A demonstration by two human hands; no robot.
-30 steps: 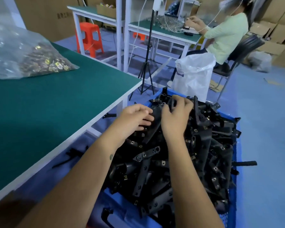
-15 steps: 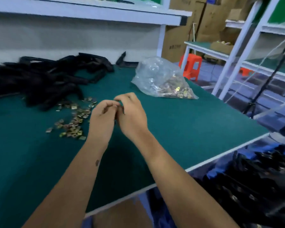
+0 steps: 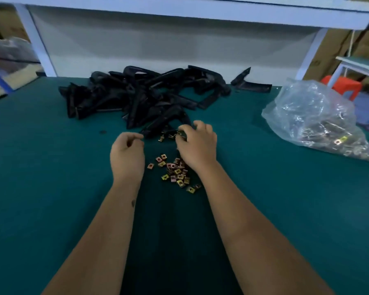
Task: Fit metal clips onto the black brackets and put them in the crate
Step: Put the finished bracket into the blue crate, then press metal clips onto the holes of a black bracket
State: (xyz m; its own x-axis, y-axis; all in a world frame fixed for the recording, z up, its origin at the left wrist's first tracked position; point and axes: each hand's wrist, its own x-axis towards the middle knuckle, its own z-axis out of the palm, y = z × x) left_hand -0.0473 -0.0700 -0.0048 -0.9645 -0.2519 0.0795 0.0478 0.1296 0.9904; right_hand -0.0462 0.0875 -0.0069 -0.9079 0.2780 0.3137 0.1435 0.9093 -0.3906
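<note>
A heap of black brackets (image 3: 141,96) lies at the back of the green table (image 3: 51,188). Several small gold metal clips (image 3: 177,173) are scattered in front of it, between my wrists. My right hand (image 3: 197,145) reaches over the clips at the near edge of the heap, fingers curled down, and seems to pinch one metal clip (image 3: 180,133) at its fingertips. My left hand (image 3: 127,156) hovers just left of the clips with curled fingers; whether it holds anything is hidden. The crate is out of view.
A clear plastic bag (image 3: 315,124) full of more clips lies at the right of the table. A white shelf (image 3: 179,9) runs overhead, on white posts. A red stool (image 3: 341,85) stands beyond the table's right end.
My view swung from the crate of brackets on the floor back to the table. My hands came apart and moved forward over the loose clips, the right one reaching the heap's edge.
</note>
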